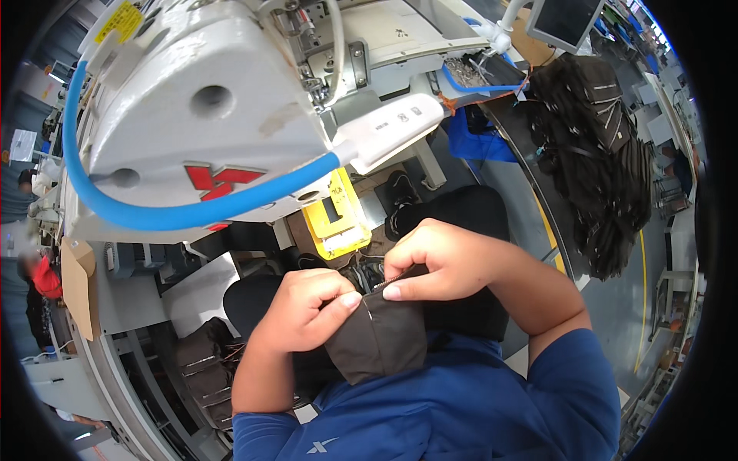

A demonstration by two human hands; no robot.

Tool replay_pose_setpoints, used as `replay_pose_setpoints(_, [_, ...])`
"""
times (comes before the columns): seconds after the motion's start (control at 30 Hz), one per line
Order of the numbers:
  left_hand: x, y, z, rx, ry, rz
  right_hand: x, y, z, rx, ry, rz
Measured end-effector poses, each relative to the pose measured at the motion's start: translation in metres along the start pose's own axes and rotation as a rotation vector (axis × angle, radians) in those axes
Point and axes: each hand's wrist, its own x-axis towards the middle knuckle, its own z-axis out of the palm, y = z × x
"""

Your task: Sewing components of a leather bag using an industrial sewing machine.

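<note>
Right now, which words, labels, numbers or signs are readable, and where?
Wording left unquoted:
White machine housing: red emblem.
White control panel: dark icons, print too small.
Yellow label, top left: too small.
Yellow frame: dark mark, blurred.
White plate: blurred marks.
Blue shirt: pale emblem.

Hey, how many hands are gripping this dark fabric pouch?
2: the left hand and, farther right, the right hand, both pinching the far edge of the dark pouch.
</note>
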Motion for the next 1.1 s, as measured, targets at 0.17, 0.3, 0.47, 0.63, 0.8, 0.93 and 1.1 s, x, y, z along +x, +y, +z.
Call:
replay_pose_setpoints(0.17, [-0.006, -0.012, -0.019, -0.28, -0.004, -0.427, 0.008, 0.02, 0.001, 0.046, 0.118, 0.032])
replay_pose_setpoints(0.3, [-0.008, -0.029, -0.03, -0.238, 0.002, -0.24, 0.014, 0.027, -0.002, 0.035, 0.173, -0.042])
replay_pose_setpoints(0.47, [-0.005, -0.041, -0.023, -0.163, 0.207, -0.279, 0.025, 0.032, -0.011, -0.05, 0.231, 0.071])
replay_pose_setpoints(0.63, [0.006, -0.05, -0.024, -0.14, 0.265, -0.23, 0.036, 0.042, -0.018, 0.066, 0.293, 0.031])
replay_pose_setpoints(0.8, [0.011, -0.062, -0.028, -0.209, 0.283, -0.248, 0.044, 0.051, -0.02, 0.107, 0.321, 0.029])
replay_pose_setpoints(0.93, [0.017, -0.076, -0.029, -0.324, 0.418, -0.269, 0.059, 0.058, -0.025, 0.154, 0.41, 0.019])
replay_pose_setpoints(1.1, [0.024, -0.092, -0.033, -0.209, 0.481, -0.287, 0.068, 0.063, -0.028, 0.282, 0.465, -0.074])
